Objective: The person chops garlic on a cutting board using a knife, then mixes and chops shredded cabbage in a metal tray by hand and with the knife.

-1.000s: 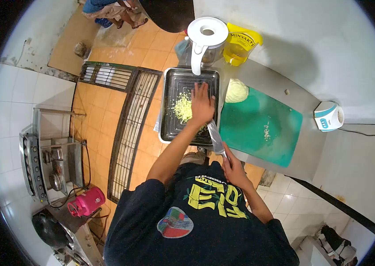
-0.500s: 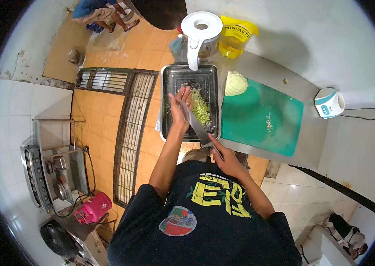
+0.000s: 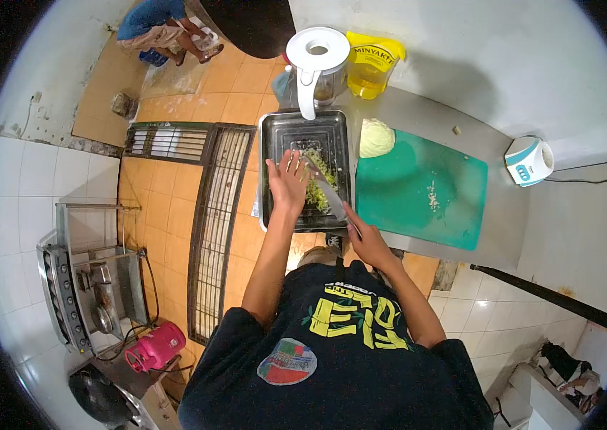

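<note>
My left hand (image 3: 289, 185) is over the left part of a dark metal tray (image 3: 266, 143), its palm turned up and fingers spread. Chopped pale green pieces (image 3: 321, 188) lie in the tray beside it. My right hand (image 3: 366, 240) is closed around the handle of a large knife (image 3: 330, 195), whose blade slants over the tray and the pieces, its tip near my left fingers. To the right is a green cutting board (image 3: 418, 193) with small pale bits (image 3: 432, 196) on it. A piece of cabbage (image 3: 376, 138) rests at the board's upper left corner.
Behind the tray stand a white-lidded pitcher (image 3: 318, 51) and a yellow pouch (image 3: 373, 66). A white and blue device (image 3: 530, 162) sits on the steel counter's right end. At left are a stove (image 3: 61, 297) and pink gas cylinder (image 3: 155, 346). Another person (image 3: 162, 29) is at the upper left.
My left hand has moved from the tray's right side to its left and turned palm up. The knife has swung from the tray's right edge over the chopped pieces.
</note>
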The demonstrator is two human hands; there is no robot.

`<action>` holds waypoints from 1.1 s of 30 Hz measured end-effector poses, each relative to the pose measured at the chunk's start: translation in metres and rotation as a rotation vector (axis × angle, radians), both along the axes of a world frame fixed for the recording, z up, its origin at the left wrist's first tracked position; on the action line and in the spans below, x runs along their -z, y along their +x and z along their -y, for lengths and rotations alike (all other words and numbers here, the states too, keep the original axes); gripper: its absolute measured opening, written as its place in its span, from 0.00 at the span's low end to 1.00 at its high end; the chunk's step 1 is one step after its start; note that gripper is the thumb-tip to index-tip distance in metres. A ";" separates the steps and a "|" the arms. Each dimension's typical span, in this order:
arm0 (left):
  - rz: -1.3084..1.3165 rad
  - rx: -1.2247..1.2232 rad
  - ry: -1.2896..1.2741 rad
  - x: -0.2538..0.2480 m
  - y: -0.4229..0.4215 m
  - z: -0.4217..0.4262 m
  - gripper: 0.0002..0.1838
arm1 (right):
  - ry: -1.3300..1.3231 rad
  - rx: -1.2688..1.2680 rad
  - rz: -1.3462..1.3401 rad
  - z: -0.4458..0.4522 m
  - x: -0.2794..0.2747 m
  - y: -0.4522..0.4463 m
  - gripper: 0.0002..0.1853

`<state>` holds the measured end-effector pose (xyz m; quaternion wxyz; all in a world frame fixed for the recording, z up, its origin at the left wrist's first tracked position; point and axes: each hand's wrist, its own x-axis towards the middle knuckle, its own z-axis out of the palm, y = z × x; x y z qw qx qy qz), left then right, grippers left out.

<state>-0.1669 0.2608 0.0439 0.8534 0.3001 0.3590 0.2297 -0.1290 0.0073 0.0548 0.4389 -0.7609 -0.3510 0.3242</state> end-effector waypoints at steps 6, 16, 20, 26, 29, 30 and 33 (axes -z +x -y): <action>0.112 -0.048 -0.163 0.005 -0.002 0.003 0.47 | 0.174 -0.061 0.061 0.002 -0.015 -0.013 0.35; -0.339 0.211 1.203 0.002 -0.004 0.021 0.38 | -0.005 0.058 -0.537 -0.001 -0.040 -0.013 0.33; -0.600 0.439 1.679 0.006 -0.006 0.005 0.32 | -0.005 -0.006 -0.787 0.014 -0.070 -0.016 0.33; -0.173 0.124 0.661 0.041 0.000 -0.032 0.40 | 0.055 -0.033 -0.699 0.043 -0.090 -0.005 0.33; 0.099 0.021 0.026 -0.003 0.004 -0.001 0.53 | 0.142 -0.058 -0.633 0.029 -0.061 -0.004 0.33; 0.180 -0.053 -0.179 -0.016 0.005 0.007 0.55 | 0.129 -0.099 -0.455 0.022 -0.042 -0.003 0.32; 0.227 0.000 -0.035 -0.016 -0.004 0.013 0.57 | 0.107 -0.075 -0.168 0.007 0.002 0.000 0.32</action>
